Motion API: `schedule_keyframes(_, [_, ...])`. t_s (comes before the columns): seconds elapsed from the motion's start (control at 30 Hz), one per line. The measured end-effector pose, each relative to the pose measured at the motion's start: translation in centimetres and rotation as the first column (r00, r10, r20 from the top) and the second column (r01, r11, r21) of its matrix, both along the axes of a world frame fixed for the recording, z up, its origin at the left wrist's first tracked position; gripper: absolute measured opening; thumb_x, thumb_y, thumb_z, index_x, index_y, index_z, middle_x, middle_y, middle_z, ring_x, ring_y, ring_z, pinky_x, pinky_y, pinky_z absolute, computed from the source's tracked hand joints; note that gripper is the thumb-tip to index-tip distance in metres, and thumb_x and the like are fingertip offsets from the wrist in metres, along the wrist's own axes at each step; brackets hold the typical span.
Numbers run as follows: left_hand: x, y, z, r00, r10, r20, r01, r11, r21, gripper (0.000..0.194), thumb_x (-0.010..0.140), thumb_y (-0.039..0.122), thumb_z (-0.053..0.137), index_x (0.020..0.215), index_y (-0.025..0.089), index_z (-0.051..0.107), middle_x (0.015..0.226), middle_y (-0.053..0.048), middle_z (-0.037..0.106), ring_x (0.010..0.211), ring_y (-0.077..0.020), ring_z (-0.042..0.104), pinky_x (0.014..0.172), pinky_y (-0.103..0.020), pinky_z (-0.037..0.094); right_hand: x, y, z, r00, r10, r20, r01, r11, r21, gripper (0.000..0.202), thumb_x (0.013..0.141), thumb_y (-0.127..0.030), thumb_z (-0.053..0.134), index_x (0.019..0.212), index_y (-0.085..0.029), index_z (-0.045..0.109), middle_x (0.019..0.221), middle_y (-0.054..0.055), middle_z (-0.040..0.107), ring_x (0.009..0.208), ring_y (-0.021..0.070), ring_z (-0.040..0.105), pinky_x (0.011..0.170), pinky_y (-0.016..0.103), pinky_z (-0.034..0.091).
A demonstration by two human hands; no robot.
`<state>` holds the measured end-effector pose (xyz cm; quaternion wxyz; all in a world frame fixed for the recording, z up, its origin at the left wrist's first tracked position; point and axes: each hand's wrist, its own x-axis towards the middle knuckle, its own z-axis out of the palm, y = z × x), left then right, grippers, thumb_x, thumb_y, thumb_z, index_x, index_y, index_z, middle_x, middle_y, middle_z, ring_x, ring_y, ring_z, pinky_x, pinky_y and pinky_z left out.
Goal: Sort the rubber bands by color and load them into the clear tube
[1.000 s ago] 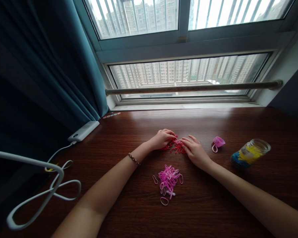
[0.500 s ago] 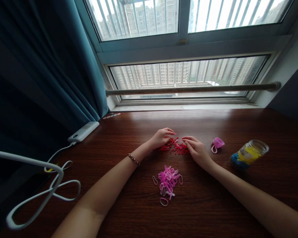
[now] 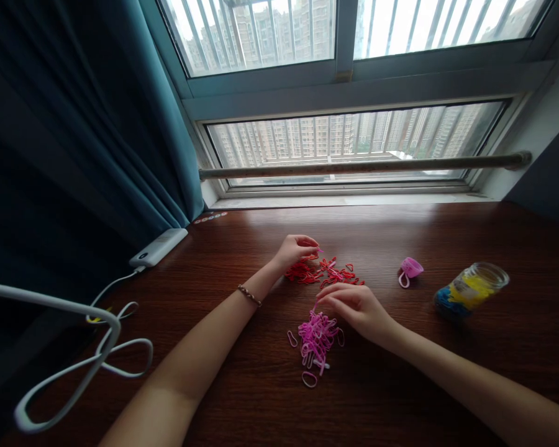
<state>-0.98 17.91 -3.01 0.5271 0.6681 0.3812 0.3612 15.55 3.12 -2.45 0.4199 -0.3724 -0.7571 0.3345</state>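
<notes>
Pink clips [image 3: 317, 338] lie in a loose pile on the dark wooden table, a few of them apart at its edges. Farther back, red clips [image 3: 338, 272] are spread in a low heap. My left hand [image 3: 299, 249] is at the left end of the red heap, its fingertips pinched on a small pink clip. Just above the pink pile, my right hand [image 3: 354, 305] has its fingertips closed on a pink clip at the top of the pile. Part of the red heap is hidden behind my hands.
To the right stand a small pink cup [image 3: 412, 267] with a loop and a glass jar [image 3: 470, 288] with yellow and blue contents. At the left are a white power bank [image 3: 158, 247] and a looped white cable [image 3: 103, 347]. A window and rail are behind.
My right hand has come from the red heap toward me, to the top of the pink pile, and closed on a clip. My left hand has shifted slightly left, uncovering a pink clip at its fingertips.
</notes>
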Motion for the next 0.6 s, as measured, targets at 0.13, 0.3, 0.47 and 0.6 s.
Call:
schedule_keyframes(0.13, [0.0, -0.5, 1.0, 1.0, 0.001, 0.008, -0.001, 1.0, -0.02, 0.031, 0.058, 0.03, 0.071, 0.08, 0.008, 0.065, 0.074, -0.009, 0.067, 0.064, -0.0143, 0.06, 0.064, -0.027, 0.047, 0.5, 0.3, -0.4, 0.993, -0.033, 0.117, 0.015, 0.988, 0.153, 0.024, 0.085, -0.025, 0.044, 0.085, -0.02, 0.067, 0.091, 0.005, 0.065, 0.082, 0.0143, 0.059, 0.076, 0.026, 0.047])
schedule_keyframes(0.3, [-0.8, -0.9, 2.3, 0.994, -0.112, -0.004, 0.111, 0.989, -0.093, 0.025, 0.064, 0.032, 0.067, 0.077, 0.01, 0.066, 0.073, -0.007, 0.066, 0.059, -0.0096, 0.057, 0.056, -0.021, 0.043, 2.3, 2.4, -2.0, 0.916, -0.31, 0.254, 0.195, 0.898, 0.394, 0.02, 0.084, -0.023, 0.047, 0.086, -0.02, 0.066, 0.093, 0.007, 0.064, 0.097, 0.0204, 0.052, 0.087, 0.037, 0.042])
schedule_keyframes(0.47, [-1.5, -1.5, 4.0, 0.759, -0.614, -0.219, 0.529, 0.776, -0.344, 0.021, 0.062, 0.029, 0.07, 0.071, 0.011, 0.068, 0.067, -0.007, 0.067, 0.053, -0.0108, 0.057, 0.051, -0.022, 0.043, 2.5, 2.7, -2.4, 0.88, -0.328, 0.343, 0.186, 0.903, 0.388, 0.022, 0.084, -0.022, 0.045, 0.083, -0.021, 0.067, 0.09, 0.005, 0.064, 0.099, 0.0213, 0.05, 0.088, 0.039, 0.042])
schedule_keyframes(0.6, [-0.9, -2.4, 4.3, 0.463, -0.851, -0.248, 0.656, 0.517, -0.549, 0.023, 0.059, 0.034, 0.071, 0.071, 0.014, 0.07, 0.071, -0.008, 0.069, 0.053, -0.0154, 0.06, 0.051, -0.026, 0.048, 2.3, 2.7, -2.4, 0.894, -0.33, 0.302, 0.207, 0.904, 0.374, 0.023, 0.084, -0.022, 0.044, 0.085, -0.021, 0.067, 0.089, 0.006, 0.064, 0.096, 0.0208, 0.052, 0.089, 0.038, 0.042])
